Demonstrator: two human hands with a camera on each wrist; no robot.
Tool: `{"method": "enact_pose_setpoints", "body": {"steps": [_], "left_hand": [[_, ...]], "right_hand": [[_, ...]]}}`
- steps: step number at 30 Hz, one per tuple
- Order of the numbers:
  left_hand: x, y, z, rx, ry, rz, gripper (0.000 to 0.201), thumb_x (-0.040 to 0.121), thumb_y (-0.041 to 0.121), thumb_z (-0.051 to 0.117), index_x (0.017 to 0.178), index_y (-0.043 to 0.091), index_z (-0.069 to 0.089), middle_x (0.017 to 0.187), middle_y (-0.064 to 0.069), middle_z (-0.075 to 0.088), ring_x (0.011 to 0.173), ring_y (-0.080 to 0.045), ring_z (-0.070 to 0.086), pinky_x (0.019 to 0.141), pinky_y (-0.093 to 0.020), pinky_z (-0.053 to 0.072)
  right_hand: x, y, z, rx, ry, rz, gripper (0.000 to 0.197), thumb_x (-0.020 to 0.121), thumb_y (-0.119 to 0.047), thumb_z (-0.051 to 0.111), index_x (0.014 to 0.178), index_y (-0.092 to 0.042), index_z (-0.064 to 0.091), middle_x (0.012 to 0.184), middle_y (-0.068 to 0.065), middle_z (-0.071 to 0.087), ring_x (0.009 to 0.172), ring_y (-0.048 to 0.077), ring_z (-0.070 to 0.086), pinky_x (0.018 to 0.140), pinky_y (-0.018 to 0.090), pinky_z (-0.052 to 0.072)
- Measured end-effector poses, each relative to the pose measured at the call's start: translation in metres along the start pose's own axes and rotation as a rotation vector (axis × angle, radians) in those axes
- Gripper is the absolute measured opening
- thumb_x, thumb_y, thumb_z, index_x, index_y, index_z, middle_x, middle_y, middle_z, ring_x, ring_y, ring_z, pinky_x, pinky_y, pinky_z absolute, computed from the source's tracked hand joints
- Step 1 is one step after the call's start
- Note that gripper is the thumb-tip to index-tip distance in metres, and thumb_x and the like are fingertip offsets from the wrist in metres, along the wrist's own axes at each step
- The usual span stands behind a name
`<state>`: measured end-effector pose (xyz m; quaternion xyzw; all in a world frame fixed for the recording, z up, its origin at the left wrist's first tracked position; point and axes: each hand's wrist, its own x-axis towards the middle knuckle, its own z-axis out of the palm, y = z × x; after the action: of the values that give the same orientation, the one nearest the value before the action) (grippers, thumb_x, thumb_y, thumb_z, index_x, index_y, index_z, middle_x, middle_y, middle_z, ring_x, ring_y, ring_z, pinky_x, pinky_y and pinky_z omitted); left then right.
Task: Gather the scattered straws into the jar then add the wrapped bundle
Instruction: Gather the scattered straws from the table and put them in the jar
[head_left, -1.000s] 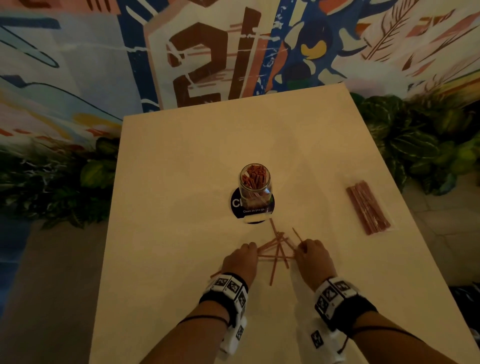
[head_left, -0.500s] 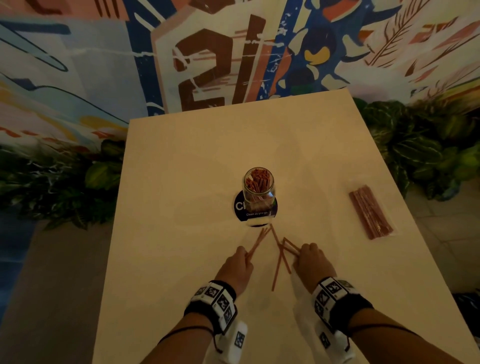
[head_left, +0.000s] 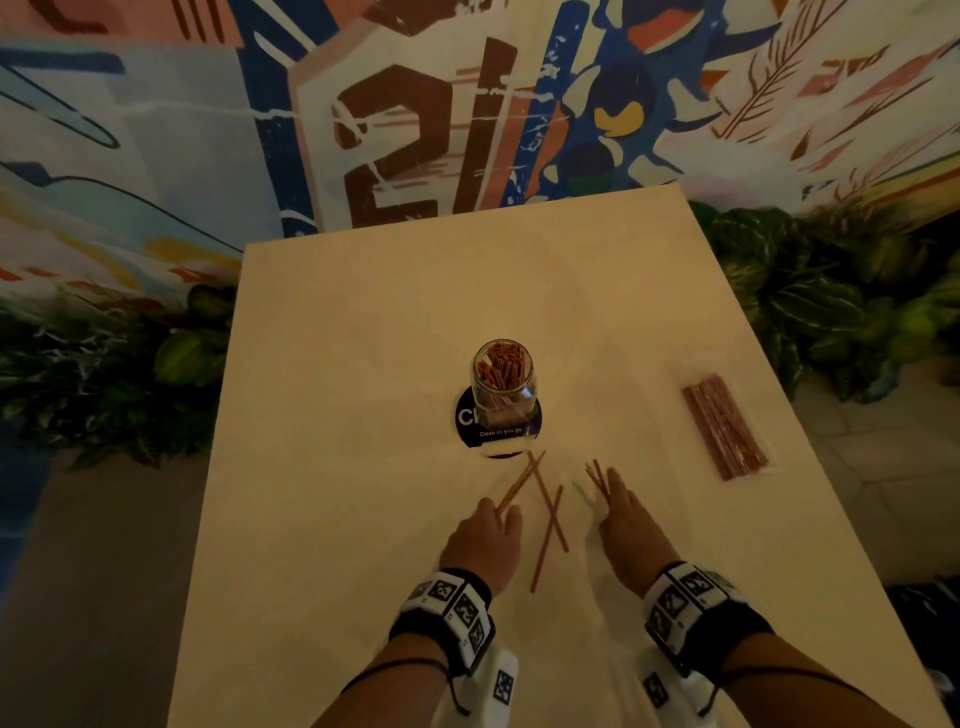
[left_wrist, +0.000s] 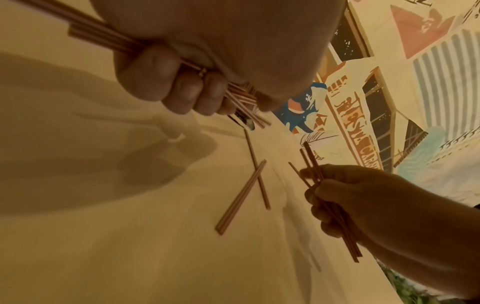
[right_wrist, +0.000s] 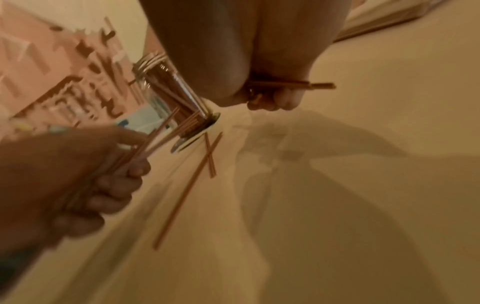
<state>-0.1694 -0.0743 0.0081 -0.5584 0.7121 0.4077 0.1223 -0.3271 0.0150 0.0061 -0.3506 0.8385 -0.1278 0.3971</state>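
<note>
both hands (head_left: 480, 540) (head_left: 631, 530) grip straws (head_left: 514, 491); two crossed straws (head_left: 548, 519) lie between them

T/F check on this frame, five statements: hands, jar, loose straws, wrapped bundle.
1. The left hand grips several straws. True.
2. The right hand is empty. False: its fingers hold a few straws.
3. The jar lies on its side. False: it stands upright on a dark coaster, already holding straws.
4. Loose straws lie crossed on the table between the hands. True.
5. The wrapped bundle is in the jar. False: it lies on the table, right of the jar.
</note>
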Motion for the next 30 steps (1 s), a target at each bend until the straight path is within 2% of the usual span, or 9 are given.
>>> {"method": "enact_pose_setpoints", "body": {"steps": [2,3,4,6,11,15,21,25,30], "left_hand": [[-0.002,0.003,0.003,0.027,-0.018,0.001,0.052,0.088,0.057,0.045,0.114,0.013,0.047,0.114,-0.010,0.063,0.104,-0.033,0.060,0.086,-0.038,0.048],[-0.003,0.004,0.006,0.050,-0.039,0.007,0.053,0.084,0.058,0.052,0.115,0.014,0.046,0.115,-0.008,0.062,0.105,-0.031,0.060,0.086,-0.037,0.049],[-0.003,0.006,0.009,0.076,-0.061,0.017,0.054,0.082,0.056,0.056,0.115,0.016,0.045,0.116,-0.007,0.062,0.106,-0.030,0.060,0.086,-0.037,0.050],[-0.004,0.009,0.016,0.152,-0.093,0.047,0.052,0.081,0.053,0.058,0.116,0.017,0.045,0.118,-0.006,0.062,0.107,-0.029,0.060,0.086,-0.038,0.050],[-0.004,0.015,0.028,0.305,-0.058,0.137,0.031,0.096,0.035,0.043,0.117,0.013,0.047,0.118,-0.011,0.063,0.108,-0.033,0.060,0.085,-0.039,0.048],[-0.001,0.009,0.022,0.285,-0.021,0.027,0.030,0.097,0.027,0.038,0.120,0.010,0.048,0.119,-0.013,0.063,0.109,-0.034,0.060,0.087,-0.040,0.048],[0.000,-0.017,0.002,-0.031,0.061,-0.109,0.032,0.096,0.034,0.039,0.113,0.008,0.049,0.111,-0.016,0.063,0.098,-0.036,0.061,0.083,-0.040,0.051],[-0.001,-0.027,-0.010,-0.222,0.101,-0.113,0.028,0.100,0.027,0.032,0.101,0.005,0.049,0.107,-0.022,0.062,0.096,-0.039,0.059,0.081,-0.042,0.048],[-0.002,-0.030,-0.015,-0.429,0.104,-0.106,0.022,0.099,0.025,0.033,0.086,0.014,0.047,0.106,-0.026,0.061,0.098,-0.040,0.059,0.084,-0.045,0.048]], "right_hand": [[0.005,0.002,0.000,0.072,0.062,0.046,0.032,0.092,-0.008,0.041,0.124,-0.003,0.040,0.126,0.022,0.052,0.109,0.033,0.052,0.087,0.034,0.040],[0.008,0.001,0.001,0.102,0.087,0.072,0.017,0.093,-0.009,0.042,0.109,-0.004,0.045,0.116,0.024,0.057,0.098,0.033,0.055,0.077,0.033,0.039],[0.010,0.000,0.001,0.126,0.098,0.090,0.007,0.093,-0.010,0.042,0.098,-0.005,0.043,0.109,0.025,0.059,0.088,0.032,0.054,0.071,0.032,0.037],[0.015,-0.003,0.003,0.136,0.089,0.105,0.008,0.095,-0.012,0.040,0.089,-0.006,0.039,0.100,0.025,0.059,0.078,0.028,0.049,0.068,0.032,0.035],[0.017,-0.015,0.009,0.128,0.042,0.095,0.012,0.092,-0.020,0.044,0.091,-0.008,0.047,0.092,0.016,0.060,0.080,0.030,0.055,0.068,0.031,0.038],[0.013,-0.020,0.021,0.053,0.023,0.024,0.022,0.086,-0.025,0.056,0.102,-0.010,0.052,0.104,0.012,0.061,0.093,0.028,0.058,0.073,0.027,0.039],[0.016,-0.035,0.040,-0.048,0.076,-0.011,0.025,0.094,-0.027,0.043,0.107,-0.006,0.050,0.113,0.014,0.050,0.098,0.036,0.057,0.082,0.040,0.045],[0.023,-0.043,0.047,-0.100,0.099,-0.001,0.022,0.096,-0.017,0.039,0.107,-0.003,0.052,0.113,0.015,0.052,0.102,0.033,0.054,0.084,0.038,0.044],[0.026,-0.048,0.052,-0.167,0.080,0.022,0.022,0.095,-0.010,0.036,0.111,-0.003,0.049,0.119,0.015,0.048,0.109,0.031,0.048,0.089,0.036,0.041]]}}
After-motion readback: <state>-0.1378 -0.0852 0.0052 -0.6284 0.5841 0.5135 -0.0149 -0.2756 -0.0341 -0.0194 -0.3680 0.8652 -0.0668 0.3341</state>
